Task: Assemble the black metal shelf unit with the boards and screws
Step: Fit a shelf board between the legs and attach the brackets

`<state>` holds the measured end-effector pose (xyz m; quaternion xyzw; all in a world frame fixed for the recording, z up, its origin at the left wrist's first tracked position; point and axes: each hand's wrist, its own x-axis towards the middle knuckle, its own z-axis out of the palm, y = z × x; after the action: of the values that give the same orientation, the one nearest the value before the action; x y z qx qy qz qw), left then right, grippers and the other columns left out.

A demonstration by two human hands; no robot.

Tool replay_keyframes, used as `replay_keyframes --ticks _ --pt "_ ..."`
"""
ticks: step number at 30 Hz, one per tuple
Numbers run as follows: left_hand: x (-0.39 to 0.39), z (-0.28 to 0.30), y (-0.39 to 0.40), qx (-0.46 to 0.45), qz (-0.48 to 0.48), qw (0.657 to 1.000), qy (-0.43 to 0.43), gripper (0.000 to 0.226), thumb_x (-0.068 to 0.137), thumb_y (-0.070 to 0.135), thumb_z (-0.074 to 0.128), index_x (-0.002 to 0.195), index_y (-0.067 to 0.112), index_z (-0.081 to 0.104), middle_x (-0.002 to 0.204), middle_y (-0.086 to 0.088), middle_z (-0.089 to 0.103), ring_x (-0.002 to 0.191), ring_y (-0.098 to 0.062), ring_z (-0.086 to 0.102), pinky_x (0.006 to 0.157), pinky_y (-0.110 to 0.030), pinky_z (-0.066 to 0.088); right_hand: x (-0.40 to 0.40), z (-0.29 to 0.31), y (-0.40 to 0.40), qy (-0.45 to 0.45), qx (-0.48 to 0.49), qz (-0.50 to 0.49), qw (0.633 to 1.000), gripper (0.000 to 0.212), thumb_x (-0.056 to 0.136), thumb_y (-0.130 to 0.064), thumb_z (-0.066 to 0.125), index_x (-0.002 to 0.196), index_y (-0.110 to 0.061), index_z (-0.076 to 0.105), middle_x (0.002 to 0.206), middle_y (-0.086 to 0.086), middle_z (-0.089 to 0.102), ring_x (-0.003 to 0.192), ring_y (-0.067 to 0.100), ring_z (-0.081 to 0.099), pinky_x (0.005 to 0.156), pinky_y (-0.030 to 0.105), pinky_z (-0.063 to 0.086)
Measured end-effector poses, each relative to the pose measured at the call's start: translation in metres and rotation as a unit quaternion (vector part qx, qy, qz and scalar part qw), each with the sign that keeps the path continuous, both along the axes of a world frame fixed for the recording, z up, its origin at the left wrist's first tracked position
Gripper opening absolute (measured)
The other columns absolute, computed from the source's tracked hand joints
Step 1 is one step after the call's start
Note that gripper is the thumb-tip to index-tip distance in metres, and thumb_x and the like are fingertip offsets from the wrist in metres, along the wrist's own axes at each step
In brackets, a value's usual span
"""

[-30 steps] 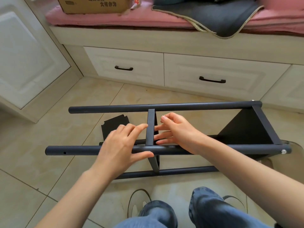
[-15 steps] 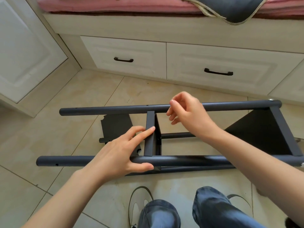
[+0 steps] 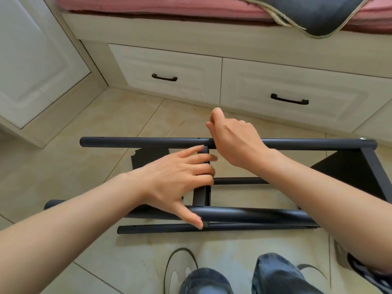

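Up and over goes the right hand point(image 3: 231, 139) since a moment ago — it has lifted off the middle of the frame and now sits above the far black tube point(image 3: 148, 142), fingers curled in toward the palm; whether anything is pinched between the fingertips, I cannot tell. Meanwhile the left hand point(image 3: 176, 177) has slid forward along the short black crosspiece point(image 3: 199, 197): its fingers lie across that upright piece, curling round its far side, while the thumb stretches down over the near tube point(image 3: 254, 215). That shelf frame lies on its side on the beige tiled floor point(image 3: 118, 117), four long tubes running left to right, the lowest tube point(image 3: 161, 228) just in front of the near one. At the right end a black board point(image 3: 347, 166) is already fixed between the tubes, with a silver screw head point(image 3: 362, 139) showing at the far corner. Another black board point(image 3: 148, 157) lies on the tiles under the frame — partly hidden by the left hand. Behind it all stand white drawers point(image 3: 169, 75) with dark handles, and a pink cushion point(image 3: 148, 5) on top.
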<state>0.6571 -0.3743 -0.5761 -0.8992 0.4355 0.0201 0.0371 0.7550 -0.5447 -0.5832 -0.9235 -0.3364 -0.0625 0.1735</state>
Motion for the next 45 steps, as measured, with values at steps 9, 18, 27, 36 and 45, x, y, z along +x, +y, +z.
replay_keyframes --ticks 9,18,27,36,45 --pt "0.009 -0.010 -0.009 -0.027 -0.055 0.998 0.003 0.066 0.077 0.085 0.037 0.084 0.020 0.031 0.084 0.008 0.033 0.084 -0.018 0.040 0.117 -0.045 0.026 0.006 -0.013 0.003 -0.020 -0.010 0.007 1.000 0.028 0.107 -0.037 0.021 0.102 -0.012 0.034 0.053 -0.006 0.042 0.040 0.022 0.039 0.044 0.033 0.025" --pt "-0.002 -0.013 -0.011 0.000 -0.035 0.999 0.000 0.074 0.076 0.089 0.038 0.083 0.016 0.054 0.086 0.008 0.040 0.088 -0.016 0.037 0.115 -0.045 0.026 -0.004 -0.011 0.001 -0.010 -0.018 -0.004 1.000 0.030 0.106 -0.038 0.019 0.105 -0.012 0.036 0.053 -0.008 0.039 0.039 0.020 0.034 0.045 0.034 0.021" --pt "-0.010 -0.009 -0.014 0.009 -0.017 1.000 -0.022 0.077 0.073 0.091 0.041 0.081 0.016 0.057 0.084 0.004 0.051 0.086 -0.017 0.041 0.115 -0.042 0.022 -0.008 -0.012 -0.003 -0.006 -0.030 0.010 0.999 0.024 0.106 -0.037 0.024 0.096 -0.016 0.028 0.052 -0.007 0.035 0.040 0.021 0.029 0.045 0.035 0.018" --pt "-0.017 -0.007 -0.013 0.012 0.014 1.000 -0.013 0.076 0.076 0.087 0.045 0.088 0.013 0.059 0.090 0.000 0.054 0.097 -0.023 0.049 0.122 -0.048 0.017 -0.008 -0.015 -0.002 -0.021 -0.037 0.036 0.998 0.032 0.106 -0.039 0.023 0.104 -0.011 0.039 0.058 -0.002 0.046 0.046 0.032 0.043 0.048 0.037 0.033" --pt "-0.066 -0.024 0.000 -0.098 0.193 0.975 0.041 0.084 0.086 0.083 0.044 0.153 0.033 0.038 0.169 -0.003 0.006 0.156 -0.025 -0.004 0.123 -0.053 0.012 -0.010 -0.011 -0.005 0.035 0.061 0.041 0.997 0.025 0.105 -0.036 0.036 0.101 -0.014 0.046 0.077 0.000 0.059 0.066 0.029 0.057 0.058 0.041 0.046"
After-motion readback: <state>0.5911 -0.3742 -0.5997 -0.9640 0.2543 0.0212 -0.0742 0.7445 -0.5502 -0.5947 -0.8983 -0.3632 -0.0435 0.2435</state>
